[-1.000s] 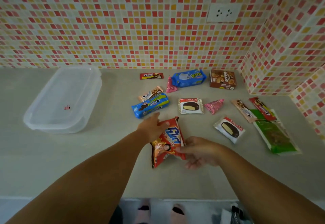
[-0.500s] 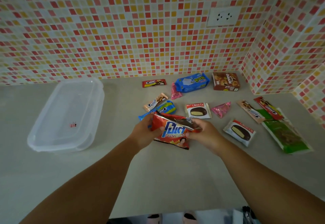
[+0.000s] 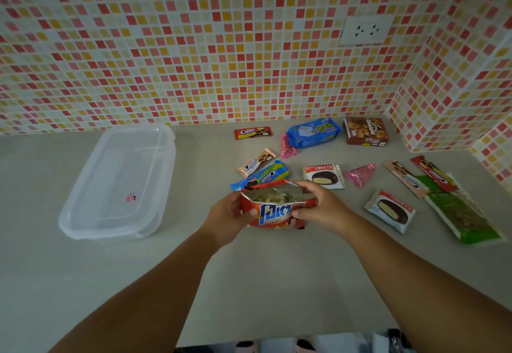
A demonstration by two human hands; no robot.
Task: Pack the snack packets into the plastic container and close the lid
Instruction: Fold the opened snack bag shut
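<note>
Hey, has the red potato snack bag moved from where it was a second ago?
Yes. The red potato snack bag has come up off the counter toward the blue Oreo pack, turned upright, and now gapes open between both hands.

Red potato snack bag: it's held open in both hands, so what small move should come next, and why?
Probably pinch the mouth of the red potato snack bag closed before carrying it left. Both the left hand and right hand hold it, its top gapes with chips showing, and the clear plastic container holds no packets yet.
</note>
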